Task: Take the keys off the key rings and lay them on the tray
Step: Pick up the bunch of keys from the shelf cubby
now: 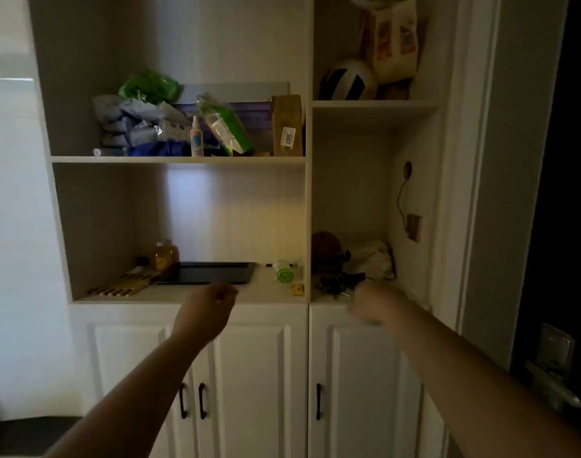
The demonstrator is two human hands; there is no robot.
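A dark flat tray [207,272] lies on the lower left shelf of a white cabinet. A dark bunch of keys on rings [337,282] sits at the front of the lower right compartment. My left hand [210,309] hovers just in front of the tray's near edge, fingers curled into a loose fist, nothing visible in it. My right hand [370,304] is blurred, fingers curled, right beside the key bunch at the shelf edge; whether it touches the keys is unclear.
A green-capped bottle [283,271] lies right of the tray, a small yellow item [297,288] near it. An amber jar [163,254] and wooden-handled utensils [127,283] sit left. A brown ball [325,247] and crumpled cloth [373,259] fill the right compartment's back. Cabinet doors [249,375] below.
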